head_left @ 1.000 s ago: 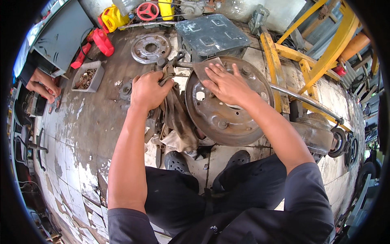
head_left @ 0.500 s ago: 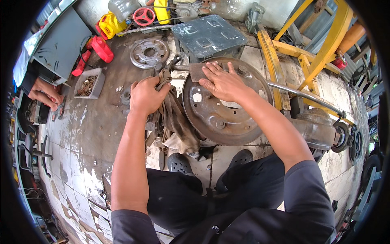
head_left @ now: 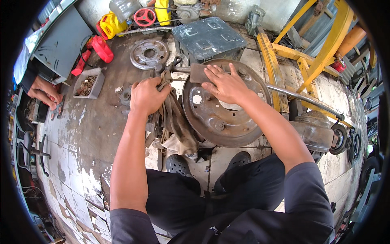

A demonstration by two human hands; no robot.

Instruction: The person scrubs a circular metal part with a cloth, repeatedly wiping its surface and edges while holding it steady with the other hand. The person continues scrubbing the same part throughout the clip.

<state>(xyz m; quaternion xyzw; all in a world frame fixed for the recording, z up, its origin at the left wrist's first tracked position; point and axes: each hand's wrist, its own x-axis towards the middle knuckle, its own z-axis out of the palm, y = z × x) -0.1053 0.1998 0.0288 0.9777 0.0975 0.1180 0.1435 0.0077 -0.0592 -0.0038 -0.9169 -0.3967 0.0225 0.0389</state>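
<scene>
One rusty round brake backing plate (head_left: 221, 118), brown steel with bolt heads and a square hole, mounted at the end of a grimy axle housing (head_left: 315, 130) over the tiled floor (head_left: 69, 158). The right hand (head_left: 225, 85) lies flat on its upper part, fingers spread, pressing a small grey abrasive sheet (head_left: 199, 72). The left hand (head_left: 147, 95) is closed around a dirty brown rag (head_left: 174, 122) and a dark metal tool, just left of the plate. Against the earlier frames: both hands hold much the same places (the right hand slightly further up the plate). Hidden or unclear: the tool's shape under the left fist; the plate's lower left rim behind the rag; another person's hand (head_left: 42, 91) at the left edge, sleeve cut off.
</scene>
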